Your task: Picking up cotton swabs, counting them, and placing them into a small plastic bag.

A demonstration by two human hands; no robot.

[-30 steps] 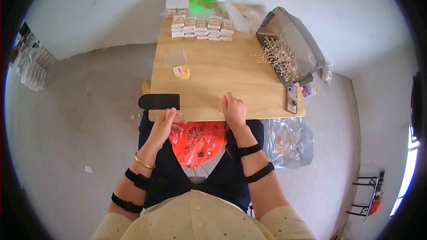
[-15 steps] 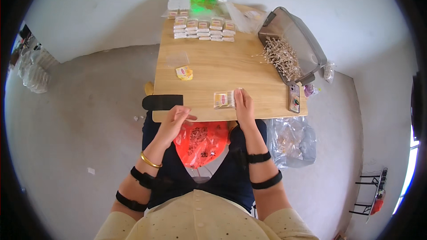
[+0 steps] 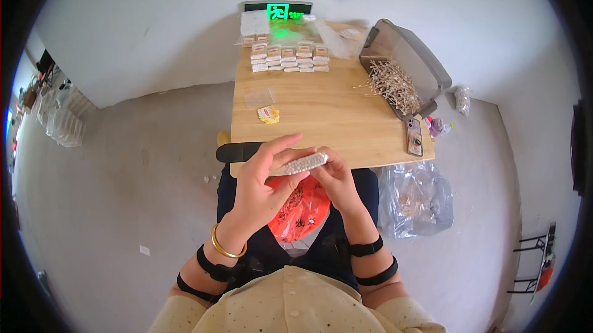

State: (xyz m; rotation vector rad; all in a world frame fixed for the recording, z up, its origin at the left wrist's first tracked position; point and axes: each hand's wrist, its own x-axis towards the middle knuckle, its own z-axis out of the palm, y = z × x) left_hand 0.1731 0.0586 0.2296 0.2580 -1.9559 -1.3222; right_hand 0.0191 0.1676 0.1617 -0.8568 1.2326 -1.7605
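Note:
A small flat pack of cotton swabs (image 3: 306,164) is held above the table's near edge, its row of white tips turned up toward me. My right hand (image 3: 337,178) grips its right end between thumb and fingers. The left end lies between the thumb and fingers of my left hand (image 3: 259,178), with one finger raised off it. On the table, a yellow-and-white card (image 3: 269,115) lies beside a clear plastic sleeve (image 3: 259,96). Stacked swab packs (image 3: 288,56) stand in rows at the back.
A grey translucent bin (image 3: 420,64) lies tipped at the right, loose swabs (image 3: 393,86) spilling from it. Near it is a phone (image 3: 414,137). Black strip (image 3: 238,152) at the near left edge; red bag (image 3: 301,212) and clear bag (image 3: 414,203) below. Lit green exit sign (image 3: 278,11) behind.
My right hand has lifted the swab pack off the table and tilted it tips-up. My left hand has come in from the left and taken hold of its other end.

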